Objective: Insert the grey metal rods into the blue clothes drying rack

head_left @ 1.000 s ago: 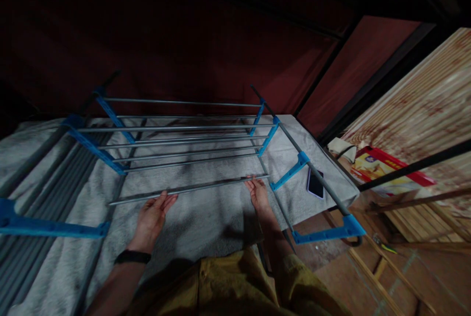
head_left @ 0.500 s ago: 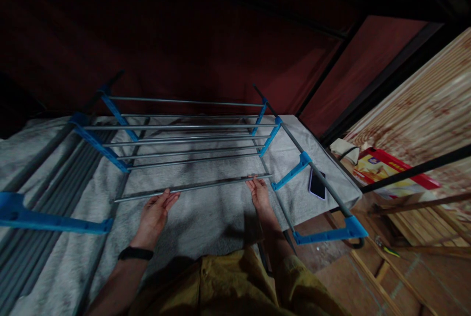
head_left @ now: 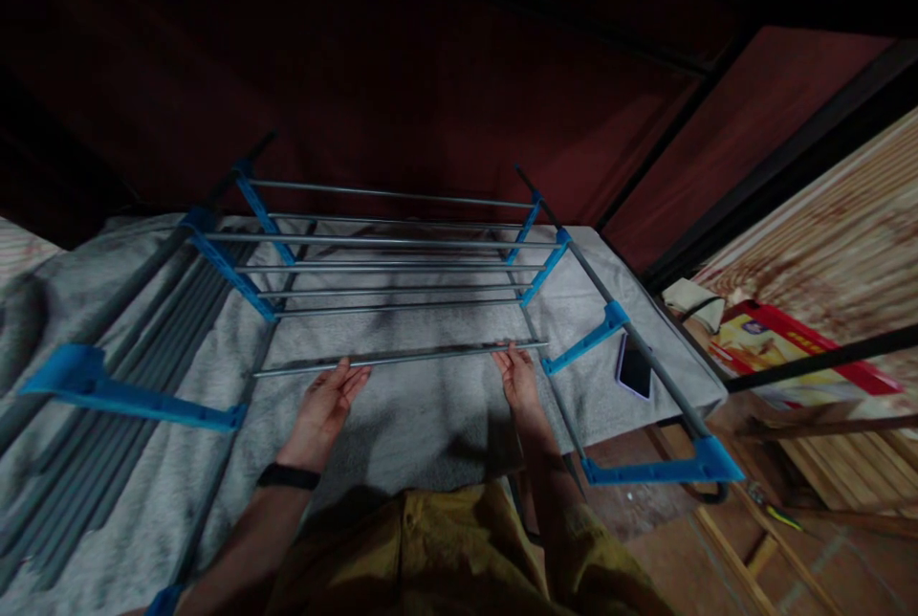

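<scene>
As both hands are holding it, loose rod (head_left: pixel 423 356): is running crosswise in front of the person, its right end showing higher in view than its left.
Left hand (head_left: pixel 322 410): is reaching forward, palm turning inward, thumb and fingers closing lightly on the rod.
Right hand (head_left: pixel 517 377): is pointing away from the body, palm facing up, fingertips pinching the rod, with no visible gap.
Rod against grip: is passing through both pinches, the left hand sitting inward from the left end, the right hand nearer its own end; a short length is sticking out beyond the right fingers.
Rod ends: are lying just beside the lower poles of the rack; whether they are touching, one cannot tell.
Blue brackets, near pair: left bracket (head_left: pixel 154 403) and right bracket (head_left: pixel 586 339) are flanking the rod.
Rack (head_left: pixel 402 242): is standing beyond the hands, several rods bridging its sides.
Spare rods (head_left: pixel 154 348): are lying side by side at left.
Phone (head_left: pixel 635 369): is resting at right on grey cloth (head_left: pixel 430 429).
Wristband (head_left: pixel 289 476): is circling the left wrist.
</scene>
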The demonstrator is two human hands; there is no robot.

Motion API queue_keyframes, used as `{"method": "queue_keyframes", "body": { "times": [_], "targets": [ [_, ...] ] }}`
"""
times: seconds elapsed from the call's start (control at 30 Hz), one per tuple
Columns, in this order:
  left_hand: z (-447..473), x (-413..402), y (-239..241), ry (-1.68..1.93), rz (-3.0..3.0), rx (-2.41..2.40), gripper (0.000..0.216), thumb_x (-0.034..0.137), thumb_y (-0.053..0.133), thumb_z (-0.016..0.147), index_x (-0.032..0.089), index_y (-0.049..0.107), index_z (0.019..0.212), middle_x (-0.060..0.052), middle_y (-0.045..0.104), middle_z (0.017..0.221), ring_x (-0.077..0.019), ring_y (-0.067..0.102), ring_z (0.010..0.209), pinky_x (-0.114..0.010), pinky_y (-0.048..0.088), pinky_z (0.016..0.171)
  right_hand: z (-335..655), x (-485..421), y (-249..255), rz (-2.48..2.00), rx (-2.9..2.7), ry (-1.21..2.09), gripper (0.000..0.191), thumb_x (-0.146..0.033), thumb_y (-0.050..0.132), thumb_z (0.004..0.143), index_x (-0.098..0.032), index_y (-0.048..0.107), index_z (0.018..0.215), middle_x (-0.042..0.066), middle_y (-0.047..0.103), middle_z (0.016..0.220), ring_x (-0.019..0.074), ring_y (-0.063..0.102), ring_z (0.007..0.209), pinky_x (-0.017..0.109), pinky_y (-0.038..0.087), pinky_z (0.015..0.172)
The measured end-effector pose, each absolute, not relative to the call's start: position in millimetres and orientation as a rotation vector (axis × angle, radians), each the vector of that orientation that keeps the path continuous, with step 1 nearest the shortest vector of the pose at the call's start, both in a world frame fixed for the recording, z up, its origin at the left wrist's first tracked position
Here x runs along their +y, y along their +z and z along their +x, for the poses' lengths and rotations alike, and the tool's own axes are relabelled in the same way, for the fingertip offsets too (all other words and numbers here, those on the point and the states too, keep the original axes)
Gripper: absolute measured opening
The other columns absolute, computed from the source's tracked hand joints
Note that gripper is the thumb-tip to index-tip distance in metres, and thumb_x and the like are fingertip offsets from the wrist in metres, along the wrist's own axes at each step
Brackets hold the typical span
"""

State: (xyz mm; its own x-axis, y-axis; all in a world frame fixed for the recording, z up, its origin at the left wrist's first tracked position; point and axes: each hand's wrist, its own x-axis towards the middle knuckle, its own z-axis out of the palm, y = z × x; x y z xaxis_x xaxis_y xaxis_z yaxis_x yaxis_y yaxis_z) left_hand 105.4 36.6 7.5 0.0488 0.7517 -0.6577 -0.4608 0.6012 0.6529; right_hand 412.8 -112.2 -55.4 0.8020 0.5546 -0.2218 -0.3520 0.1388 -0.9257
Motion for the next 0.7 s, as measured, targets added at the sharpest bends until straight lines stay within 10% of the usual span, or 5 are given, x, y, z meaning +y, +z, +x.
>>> {"method": "queue_keyframes", "body": {
  "times": [0.7],
  "targets": [
    [93.1, 40.2, -7.4, 1.2, 0.215, 1.128, 0.011, 0.009, 0.07, 0.107, 0.016, 0.072, 0.099, -0.01, 0.084, 0.088, -0.0148, 0.079, 0.069, -0.026, 0.067, 0.076, 419.9, -120.7, -77.3, -1.339, -0.332, 0.538, 0.025, -0.049, 0.07, 0.086, -0.034, 0.051, 0.079, 0.007, 0.078, 0.086, 0.0319, 0.08, 0.097, 0.067, 0.064, 0.108]
  ]
}}
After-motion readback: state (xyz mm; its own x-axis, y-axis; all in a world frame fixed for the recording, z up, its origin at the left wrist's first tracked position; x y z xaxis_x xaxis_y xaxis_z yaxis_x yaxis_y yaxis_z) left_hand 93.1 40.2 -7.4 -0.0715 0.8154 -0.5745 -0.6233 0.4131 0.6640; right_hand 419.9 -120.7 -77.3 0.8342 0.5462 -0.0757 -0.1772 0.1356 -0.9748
